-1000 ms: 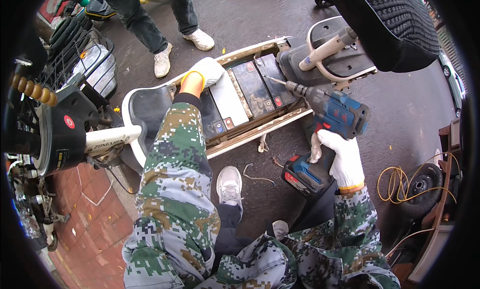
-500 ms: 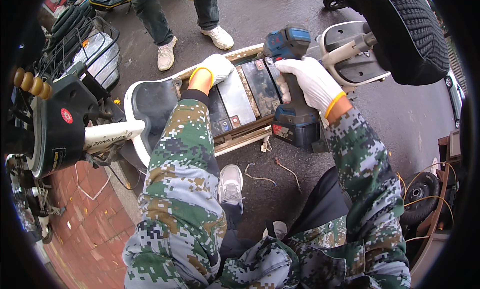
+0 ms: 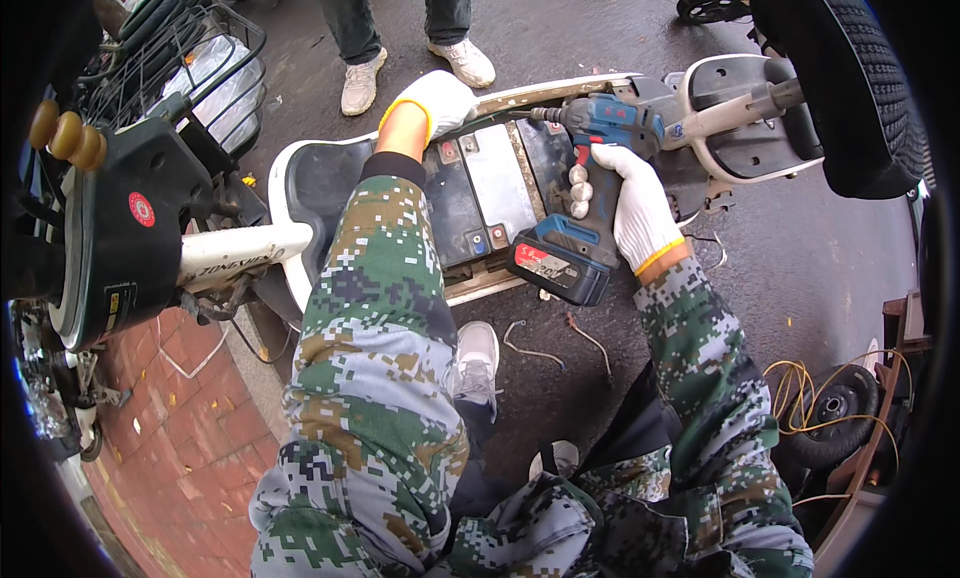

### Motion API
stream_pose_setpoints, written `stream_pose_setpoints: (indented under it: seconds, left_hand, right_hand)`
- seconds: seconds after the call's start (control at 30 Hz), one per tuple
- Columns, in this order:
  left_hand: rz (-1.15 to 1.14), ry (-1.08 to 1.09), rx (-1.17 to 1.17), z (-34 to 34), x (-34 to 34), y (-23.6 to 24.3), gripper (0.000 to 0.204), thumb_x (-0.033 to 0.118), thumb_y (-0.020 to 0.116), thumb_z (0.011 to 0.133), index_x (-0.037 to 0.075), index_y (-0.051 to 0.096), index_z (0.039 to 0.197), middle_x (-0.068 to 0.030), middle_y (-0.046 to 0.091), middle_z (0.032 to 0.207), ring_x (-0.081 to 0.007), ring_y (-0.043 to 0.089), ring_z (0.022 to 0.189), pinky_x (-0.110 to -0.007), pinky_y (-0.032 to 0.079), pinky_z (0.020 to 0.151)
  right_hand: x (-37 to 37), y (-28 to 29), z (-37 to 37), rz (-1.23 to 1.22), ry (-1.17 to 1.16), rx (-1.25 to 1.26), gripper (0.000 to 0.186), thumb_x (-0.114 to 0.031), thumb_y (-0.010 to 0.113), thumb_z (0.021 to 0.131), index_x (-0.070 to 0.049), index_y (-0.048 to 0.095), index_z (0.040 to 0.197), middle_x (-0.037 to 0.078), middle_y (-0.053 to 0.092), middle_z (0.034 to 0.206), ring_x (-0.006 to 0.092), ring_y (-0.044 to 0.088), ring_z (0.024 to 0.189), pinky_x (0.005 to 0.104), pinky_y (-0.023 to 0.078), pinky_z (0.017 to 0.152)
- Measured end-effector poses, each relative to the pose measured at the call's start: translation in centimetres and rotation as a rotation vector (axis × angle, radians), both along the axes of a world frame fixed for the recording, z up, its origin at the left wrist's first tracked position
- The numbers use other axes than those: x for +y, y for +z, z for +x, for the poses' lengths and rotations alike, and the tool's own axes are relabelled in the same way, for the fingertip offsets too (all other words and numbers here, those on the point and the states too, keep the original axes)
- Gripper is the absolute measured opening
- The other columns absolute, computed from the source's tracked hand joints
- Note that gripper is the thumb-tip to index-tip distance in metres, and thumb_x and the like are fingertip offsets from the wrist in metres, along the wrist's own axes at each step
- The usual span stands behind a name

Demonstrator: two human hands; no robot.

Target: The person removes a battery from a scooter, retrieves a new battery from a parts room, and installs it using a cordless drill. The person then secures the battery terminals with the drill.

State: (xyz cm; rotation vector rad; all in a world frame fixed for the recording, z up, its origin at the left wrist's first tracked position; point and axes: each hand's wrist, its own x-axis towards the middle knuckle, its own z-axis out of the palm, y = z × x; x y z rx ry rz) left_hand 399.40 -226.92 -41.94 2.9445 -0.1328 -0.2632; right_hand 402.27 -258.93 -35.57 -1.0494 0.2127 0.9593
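Observation:
My right hand [image 3: 640,206], in a white knit glove, is closed round the grip of a blue and black cordless drill [image 3: 613,125]. Its chuck points left, above the batteries. The drill's black battery pack [image 3: 560,268] hangs over the near rim of the scooter's footboard. In that open compartment sits a row of batteries, one with a silvery top [image 3: 500,183] and dark ones [image 3: 455,218] with red and blue terminals. At the compartment's far edge is my gloved left hand [image 3: 442,100], its fingers curled down; whatever they grip is hidden.
The scooter's white frame [image 3: 245,250] and front column stand left, its black seat [image 3: 835,88] right. A person's shoes [image 3: 463,63] are just beyond the footboard. Two short cables [image 3: 533,348] lie on the wet ground. A wheel [image 3: 835,403] and yellow hose are at lower right.
The drill has turned so its side faces up, and its battery pack has swung left. My left hand stays at the far edge. The whole view has shifted slightly.

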Motion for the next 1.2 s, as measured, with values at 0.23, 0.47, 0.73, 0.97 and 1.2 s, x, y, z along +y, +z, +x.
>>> stream_pose_setpoints:
  seconds: [0.23,0.47,0.73,0.97,1.2]
  left_hand:
    - [-0.285,0.375,0.109,-1.1,-0.7,1.7,0.032,0.032,0.070,0.096,0.004,0.082,0.107,-0.0141,0.076,0.089,-0.0233,0.067,0.079,-0.037,0.053,0.077]
    - [-0.348,0.410,0.423,-1.5,-0.3,2.6,0.047,0.047,0.075,0.092,0.005,0.083,0.111,-0.0168,0.081,0.110,-0.0322,0.076,0.101,-0.042,0.056,0.094]
    - [-0.306,0.242,0.374,-2.8,0.7,3.3,0.039,0.037,0.073,0.091,0.006,0.083,0.112,-0.0145,0.081,0.105,-0.0291,0.076,0.095,-0.039,0.057,0.089]
    - [-0.219,0.258,0.362,-3.8,1.3,0.6,0.031,0.031,0.075,0.091,0.005,0.083,0.107,-0.0123,0.080,0.096,-0.0254,0.074,0.088,-0.036,0.057,0.084]
    - [-0.485,0.556,0.230,-5.1,2.4,0.5,0.035,0.034,0.071,0.099,0.002,0.084,0.106,-0.0075,0.075,0.082,-0.0191,0.063,0.075,-0.035,0.051,0.073]
  right_hand:
    - [-2.4,-1.5,-2.0,0.150,-0.044,0.106,0.036,-0.024,0.064,0.101,0.000,0.060,0.128,0.010,0.067,0.090,0.0184,0.062,0.070,0.0342,0.055,0.062]
    - [-2.8,-1.4,-2.8,0.171,-0.076,0.128,0.027,-0.024,0.063,0.102,-0.001,0.060,0.118,0.012,0.068,0.090,0.0196,0.064,0.068,0.0364,0.057,0.061]
    - [-6.6,-0.6,-7.0,0.185,-0.088,0.149,0.027,-0.020,0.063,0.100,0.006,0.065,0.101,0.015,0.070,0.084,0.0242,0.064,0.063,0.0364,0.053,0.057]
    - [-12.0,-0.7,-12.0,0.075,-0.077,0.015,0.045,-0.026,0.072,0.093,0.013,0.062,0.113,0.022,0.068,0.085,0.0299,0.063,0.058,0.0423,0.054,0.054]
    - [-14.7,-3.7,-15.6,0.141,-0.127,0.200,0.040,-0.014,0.071,0.092,0.014,0.061,0.119,0.024,0.071,0.088,0.0311,0.068,0.062,0.0419,0.058,0.056]
